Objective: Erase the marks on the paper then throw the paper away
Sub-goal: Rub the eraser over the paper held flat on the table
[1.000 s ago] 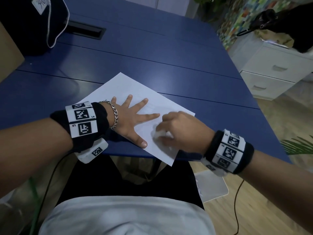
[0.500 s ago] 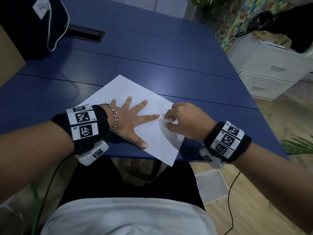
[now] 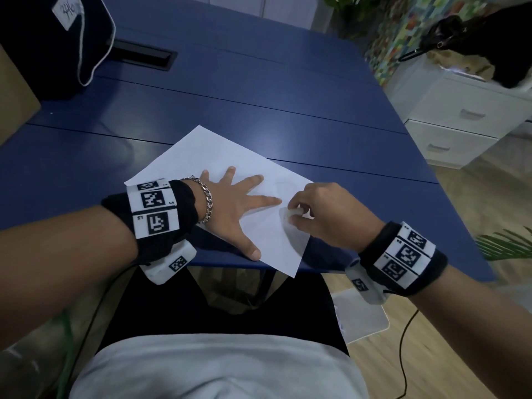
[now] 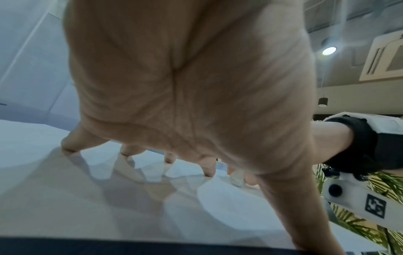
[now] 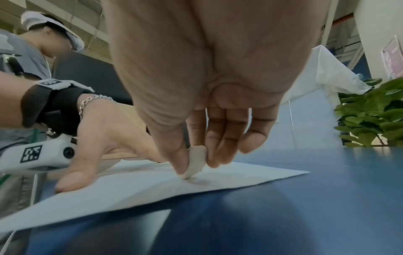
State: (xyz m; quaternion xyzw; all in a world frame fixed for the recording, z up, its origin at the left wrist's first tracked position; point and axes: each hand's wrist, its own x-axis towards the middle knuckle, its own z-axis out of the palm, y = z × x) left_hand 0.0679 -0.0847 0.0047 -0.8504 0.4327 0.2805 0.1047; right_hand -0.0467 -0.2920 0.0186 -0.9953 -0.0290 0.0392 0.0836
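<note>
A white sheet of paper (image 3: 218, 156) lies at an angle on the blue table (image 3: 259, 96), one corner hanging over the near edge. My left hand (image 3: 234, 205) lies flat on the paper (image 4: 65, 198) with fingers spread, pressing it down. My right hand (image 3: 313, 214) pinches a small white eraser (image 3: 290, 213) between thumb and fingers. In the right wrist view the eraser (image 5: 195, 161) touches the paper (image 5: 130, 188) on faint grey marks (image 5: 200, 181) near the sheet's right edge.
A dark bag (image 3: 54, 38) with a white cord and tag sits at the table's far left. A black cable slot (image 3: 141, 54) is set into the tabletop. White drawers (image 3: 460, 116) stand to the right, and a white bin (image 3: 362, 315) sits on the floor below.
My right hand with the eraser has moved away from the near part of the sheet toward its right edge, then slightly back. The left hand stays pressed on the paper.
</note>
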